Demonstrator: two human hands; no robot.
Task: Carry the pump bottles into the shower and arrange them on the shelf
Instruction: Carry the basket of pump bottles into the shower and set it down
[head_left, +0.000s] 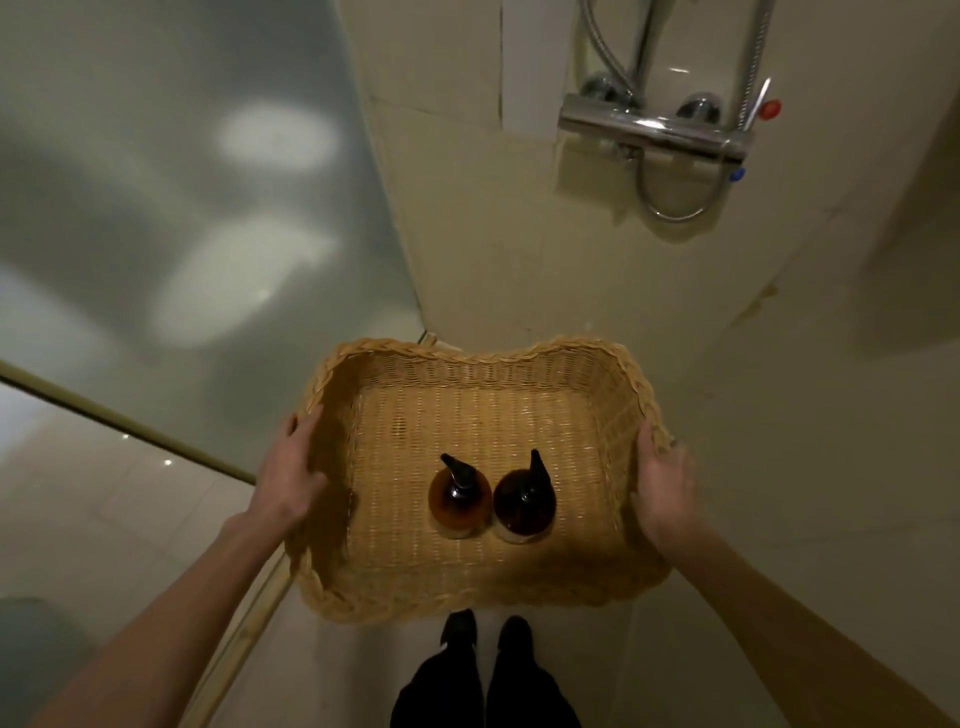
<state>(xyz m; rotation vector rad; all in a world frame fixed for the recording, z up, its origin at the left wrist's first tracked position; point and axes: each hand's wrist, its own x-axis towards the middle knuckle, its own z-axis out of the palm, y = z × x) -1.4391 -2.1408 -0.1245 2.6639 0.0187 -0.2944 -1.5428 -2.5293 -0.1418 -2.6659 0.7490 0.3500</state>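
Two pump bottles (491, 499) upright, touching, mid-basket (483, 358); left hand (291, 475), right hand (662, 493) grasping basket sides, equally near; shelf unseen.

Person, head view. Both forearms bare to the frame edge: no sleeves, watch or rings visible. Left hand (291, 480) and right hand (665, 493) ungloved, fingers (304, 421) bare. Legs in black trousers (488, 691), loose cut, plain. Black shoes (460, 629), rounded toes; no laces or markings discernible in dim light.
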